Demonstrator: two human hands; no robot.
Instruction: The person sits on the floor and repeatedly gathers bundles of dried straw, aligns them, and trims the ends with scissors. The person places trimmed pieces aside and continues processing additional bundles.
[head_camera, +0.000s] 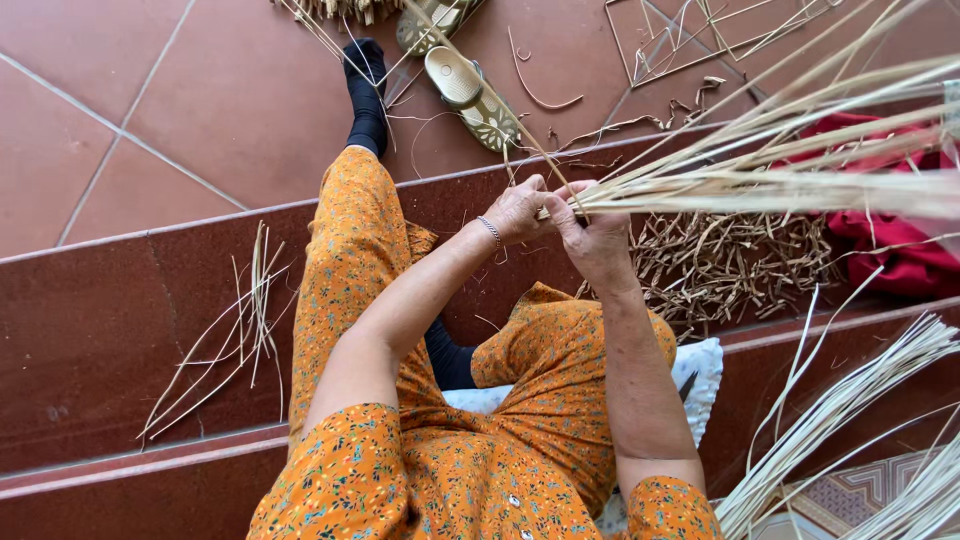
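My left hand (517, 208) and my right hand (592, 232) meet in front of me, both closed on the near end of a bundle of pale cane strips (760, 165) that fans out to the upper right. A thin single strip (470, 75) runs from the hands up to the top left. A silver bracelet (490, 230) circles my left wrist. I sit on red tiled steps (100, 330) in an orange flowered dress (540, 400), my left leg stretched out in a black sock (366, 90).
Two patterned sandals (470, 85) lie on the floor by my foot. A heap of cane offcuts (730, 265) and a red cloth (900, 240) lie on the right. Loose strips (240, 330) rest on the step at left; more long strips (850, 420) cross at lower right.
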